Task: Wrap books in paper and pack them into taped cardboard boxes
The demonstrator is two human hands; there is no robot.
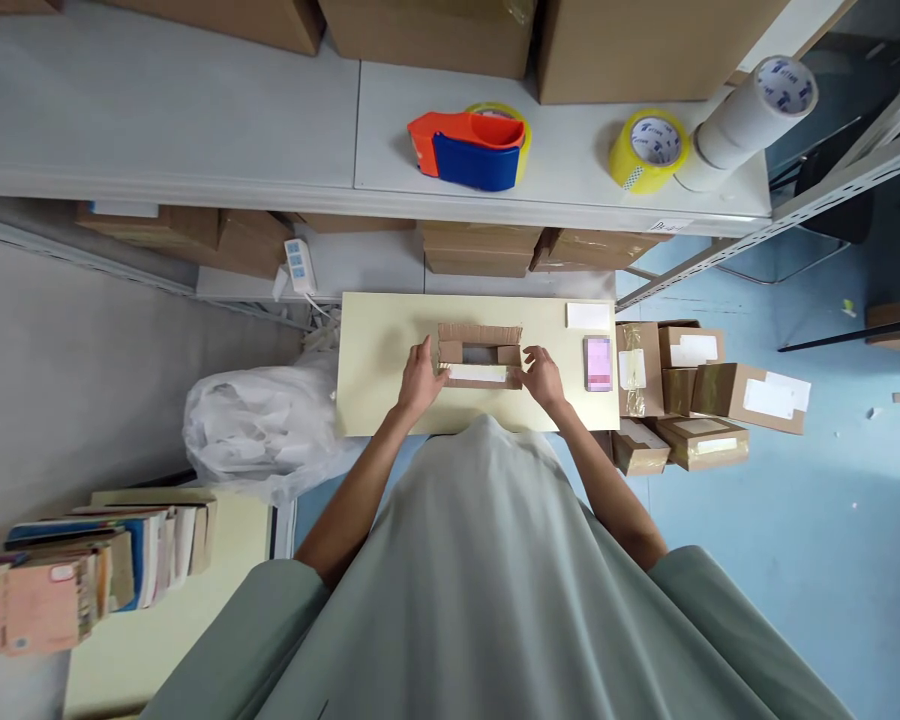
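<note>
A small cardboard box point(479, 375) lies on the cream tabletop in front of me, its top flaps folded outward and a white label strip along the near flap. Its inside looks dark grey; I cannot make out any contents. My left hand point(420, 382) grips the box's left near corner, thumb at the label strip and fingers bent along the side. At the opposite corner, my right hand point(543, 380) has its thumb and fingers closed against the right near edge. Right of the box lie a white paper slip point(587, 316) and a pink-screened phone point(598, 363).
The shelf point(270, 130) above holds an orange-and-blue tape dispenser point(474, 150), a yellow tape roll point(649, 150), white rolls point(754, 120) and large cartons. Packed boxes point(701, 440) sit right of the table point(375, 400). A white plastic bag point(259, 425) and books point(120, 560) are left.
</note>
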